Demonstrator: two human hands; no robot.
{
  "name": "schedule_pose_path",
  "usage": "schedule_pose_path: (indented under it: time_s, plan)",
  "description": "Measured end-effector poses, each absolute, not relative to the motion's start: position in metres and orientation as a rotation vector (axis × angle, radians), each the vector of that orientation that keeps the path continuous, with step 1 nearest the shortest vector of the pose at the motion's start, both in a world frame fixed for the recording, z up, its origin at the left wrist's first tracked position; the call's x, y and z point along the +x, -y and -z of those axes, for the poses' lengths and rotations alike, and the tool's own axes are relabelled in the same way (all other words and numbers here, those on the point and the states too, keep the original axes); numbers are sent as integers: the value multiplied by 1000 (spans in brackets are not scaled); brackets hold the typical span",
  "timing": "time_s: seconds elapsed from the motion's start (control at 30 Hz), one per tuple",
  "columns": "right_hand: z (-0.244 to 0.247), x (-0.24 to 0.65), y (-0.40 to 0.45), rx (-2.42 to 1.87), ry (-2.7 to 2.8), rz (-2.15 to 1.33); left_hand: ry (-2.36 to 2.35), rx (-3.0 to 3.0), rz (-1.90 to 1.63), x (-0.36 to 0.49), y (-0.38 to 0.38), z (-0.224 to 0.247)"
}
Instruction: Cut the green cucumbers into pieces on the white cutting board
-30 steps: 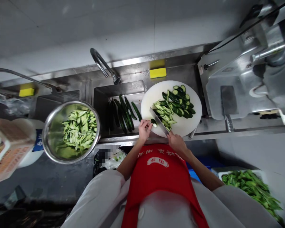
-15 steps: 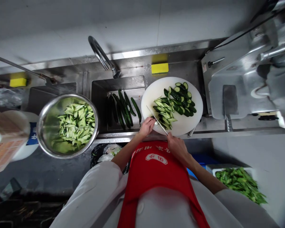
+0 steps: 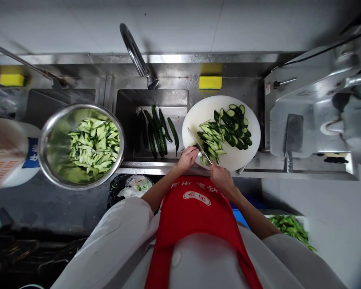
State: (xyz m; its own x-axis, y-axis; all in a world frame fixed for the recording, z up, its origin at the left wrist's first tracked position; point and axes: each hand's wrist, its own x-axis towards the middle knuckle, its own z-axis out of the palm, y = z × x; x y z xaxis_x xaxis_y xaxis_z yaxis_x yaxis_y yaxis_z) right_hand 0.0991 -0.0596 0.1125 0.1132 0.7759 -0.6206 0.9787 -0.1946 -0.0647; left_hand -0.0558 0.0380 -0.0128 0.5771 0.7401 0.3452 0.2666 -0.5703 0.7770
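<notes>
My right hand [image 3: 222, 178] is closed round the handle of a knife [image 3: 201, 147], whose blade slants up and left over the near-left part of a white round cutting board [image 3: 249, 160]. Against the blade's left side, my left hand [image 3: 188, 158] is closed with curled fingertips on a cucumber [image 3: 199, 154]; only a small pale part shows, the rest is hidden. Just right of the blade lie slanted cucumber strips [image 3: 212, 138]. Farther right on the board is a heap of dark-skinned cucumber slices [image 3: 234, 124].
Several whole cucumbers [image 3: 158, 134] lie in the sink [image 3: 180, 108] under a faucet [image 3: 135, 52]. Left of it stands a steel bowl [image 3: 45, 156] of cut cucumber. A yellow sponge [image 3: 210, 82] sits behind the board. At right, a cleaver [image 3: 293, 134] rests on a metal machine [image 3: 276, 120].
The camera view has shifted slightly. Both hands and the knife keep nearly the same place on the board. A small pale piece now shows on the cucumbers in the sink.
</notes>
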Motion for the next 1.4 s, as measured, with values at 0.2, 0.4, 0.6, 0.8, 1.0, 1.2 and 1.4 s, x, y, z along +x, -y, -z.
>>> schedule_pose_path:
  time_s: [0.2,0.4,0.6,0.8,1.0,1.2,1.4]
  plan:
    - [-115,97,42,2088,-1727,735,-846,2092,-880,-56,-36,20]
    - [-115,103,16,2216,-1704,660,-862,2049,-854,-57,-35,20]
    - [-116,97,12,2228,-1760,620,-897,2018,-902,-57,-30,20]
    - [-108,83,2,2153,-1815,650,-907,2020,-960,-56,-29,21]
    - [-104,89,-5,2115,-1826,629,-945,2012,-962,-52,-32,17]
    - [-95,89,-6,2101,-1853,620,-1008,1958,-1005,-56,-22,17]
    - [-80,109,-18,2183,-1843,602,-937,2002,-982,-54,-22,25]
